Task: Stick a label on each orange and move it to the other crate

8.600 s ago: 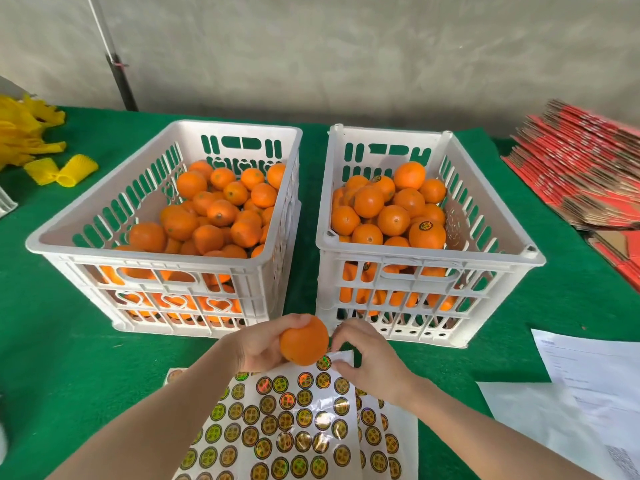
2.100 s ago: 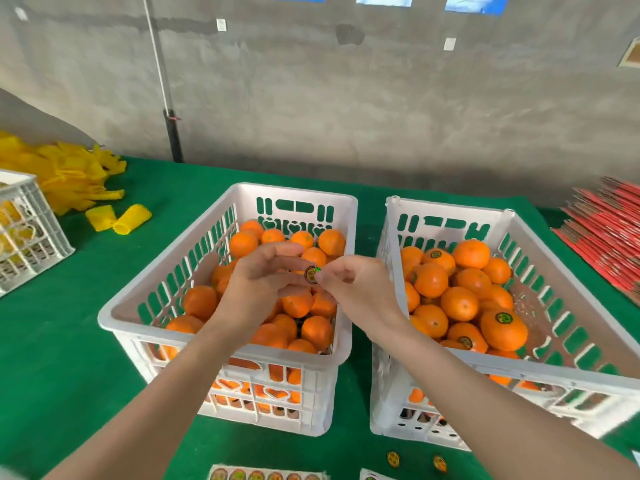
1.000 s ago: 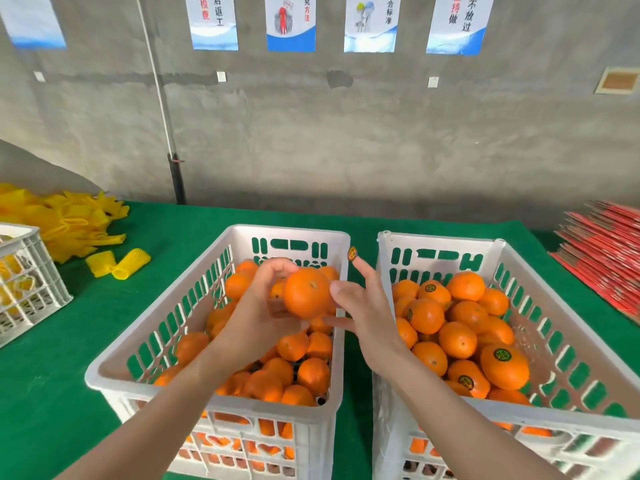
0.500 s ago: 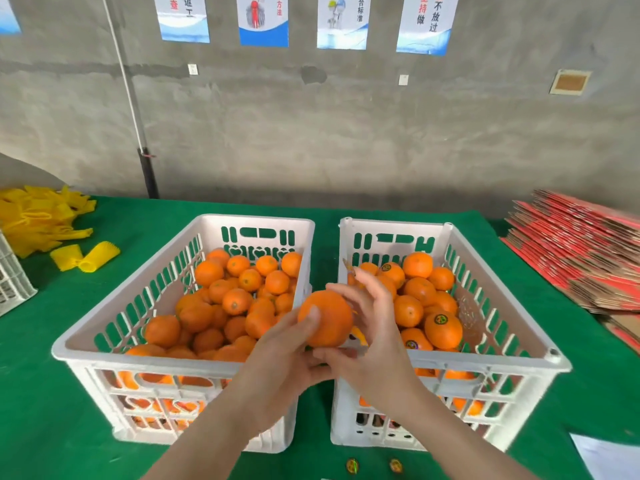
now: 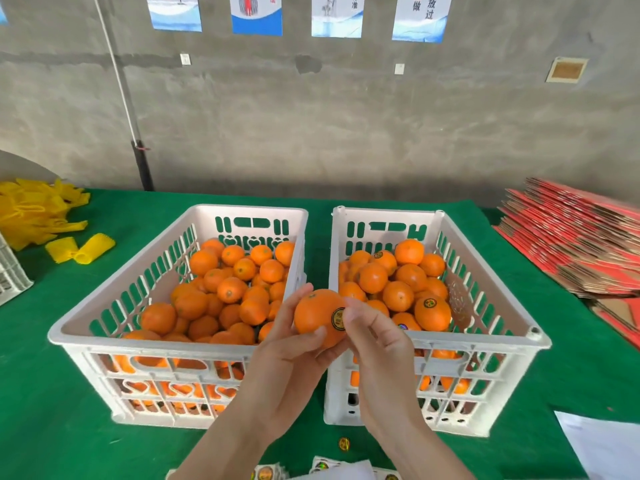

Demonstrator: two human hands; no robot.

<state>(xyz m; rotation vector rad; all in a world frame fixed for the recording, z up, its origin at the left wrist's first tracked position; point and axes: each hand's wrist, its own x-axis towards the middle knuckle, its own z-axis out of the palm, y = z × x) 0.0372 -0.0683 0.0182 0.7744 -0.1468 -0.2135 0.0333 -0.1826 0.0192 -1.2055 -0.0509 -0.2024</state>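
My left hand (image 5: 287, 358) cups an orange (image 5: 317, 315) in front of the gap between two white crates. A round dark-and-gold label (image 5: 338, 319) sits on the orange's right side, and my right hand (image 5: 377, 344) presses its fingertips against that label. The left crate (image 5: 90, 327) is filled with unlabelled oranges. In the right crate (image 5: 519, 327) lie oranges, some of which show labels on top.
The label sheet (image 5: 332, 471) lies at the near table edge, with a loose label (image 5: 343, 444) on the green cloth. Yellow foam nets (image 5: 41, 216) are piled at far left, red flat cartons (image 5: 575, 244) at right, white paper (image 5: 602, 445) at near right.
Since one second ago the label moved from my right fingertip onto the orange. Both hands have drawn back with the orange to the front of the crates.
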